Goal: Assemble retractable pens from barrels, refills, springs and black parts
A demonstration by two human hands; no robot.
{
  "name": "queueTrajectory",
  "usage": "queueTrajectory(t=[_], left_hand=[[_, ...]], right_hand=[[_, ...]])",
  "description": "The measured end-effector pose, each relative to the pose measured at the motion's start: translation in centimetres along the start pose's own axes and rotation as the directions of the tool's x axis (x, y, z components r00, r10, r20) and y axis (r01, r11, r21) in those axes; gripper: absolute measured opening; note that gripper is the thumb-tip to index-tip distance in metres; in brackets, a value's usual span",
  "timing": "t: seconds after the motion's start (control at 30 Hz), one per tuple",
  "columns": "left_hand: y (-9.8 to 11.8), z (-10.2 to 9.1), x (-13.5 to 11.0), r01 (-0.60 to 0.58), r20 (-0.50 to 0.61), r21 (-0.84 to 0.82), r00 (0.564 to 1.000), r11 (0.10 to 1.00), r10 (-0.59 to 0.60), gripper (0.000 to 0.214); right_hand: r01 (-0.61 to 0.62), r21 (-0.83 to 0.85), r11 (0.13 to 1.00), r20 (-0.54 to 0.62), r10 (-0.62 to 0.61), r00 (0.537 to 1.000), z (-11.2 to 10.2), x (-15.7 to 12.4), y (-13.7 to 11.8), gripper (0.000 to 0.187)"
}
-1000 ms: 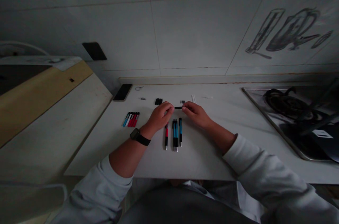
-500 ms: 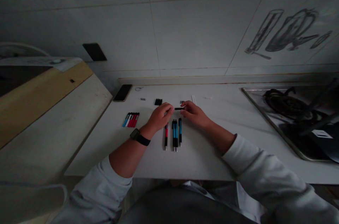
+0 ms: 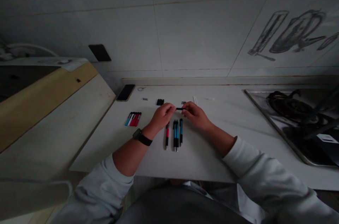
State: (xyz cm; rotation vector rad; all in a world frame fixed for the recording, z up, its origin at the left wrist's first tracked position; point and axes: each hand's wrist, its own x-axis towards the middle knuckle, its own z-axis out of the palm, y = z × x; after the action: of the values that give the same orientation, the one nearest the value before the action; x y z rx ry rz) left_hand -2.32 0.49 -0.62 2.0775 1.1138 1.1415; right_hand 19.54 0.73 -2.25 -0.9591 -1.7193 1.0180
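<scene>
Between my hands a short, dark pen part (image 3: 179,109) lies level, just above the counter. The fingers of my left hand (image 3: 161,116) pinch its left end, and my right hand (image 3: 196,115) grips the right end; both ends are covered by fingertips. Just below sit a red-and-black pen (image 3: 167,136), partly under my left hand, a pair of blue-and-black pens (image 3: 176,135) side by side, and one more blue-and-black pen (image 3: 181,133). Behind the hands are small black pieces (image 3: 183,103) and thin white sticks (image 3: 195,100).
Coloured pen barrels (image 3: 133,119) lie in a row at left on the white counter (image 3: 206,160). Black caps (image 3: 160,102), tiny springs (image 3: 145,99) and small clear pieces (image 3: 210,99) line the back. A phone (image 3: 125,92) rests at back left; a gas stove (image 3: 291,118) occupies the right.
The whole view has shifted slightly, so everything sits a little farther right. Both hands keep their hold on the dark pen part, with barely any visible movement.
</scene>
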Motion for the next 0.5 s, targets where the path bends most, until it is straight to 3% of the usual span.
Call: queueTrajectory(t=[0.3, 0.4, 0.5], left_hand=[[0.1, 0.7, 0.1, 0.118, -0.119, -0.149, 0.984, 0.982, -0.136, 0.019], [0.3, -1.6, 0.9, 0.078, -0.207, -0.075, 0.974, 0.994, -0.092, 0.015], [-0.4, -5.9, 2.2, 0.049, -0.246, 0.167, 0.969, 0.985, -0.007, 0.011]], right_hand=[[0.001, -0.015, 1.0, -0.085, -0.002, 0.996, 0.1, 0.0, 0.1, 0.023], [0.002, -0.029, 1.0, -0.119, -0.005, 0.993, -0.2, 0.1, 0.1, 0.023], [0.008, -0.044, 0.999, -0.128, -0.014, 0.992, -0.4, 0.1, 0.0, 0.021]])
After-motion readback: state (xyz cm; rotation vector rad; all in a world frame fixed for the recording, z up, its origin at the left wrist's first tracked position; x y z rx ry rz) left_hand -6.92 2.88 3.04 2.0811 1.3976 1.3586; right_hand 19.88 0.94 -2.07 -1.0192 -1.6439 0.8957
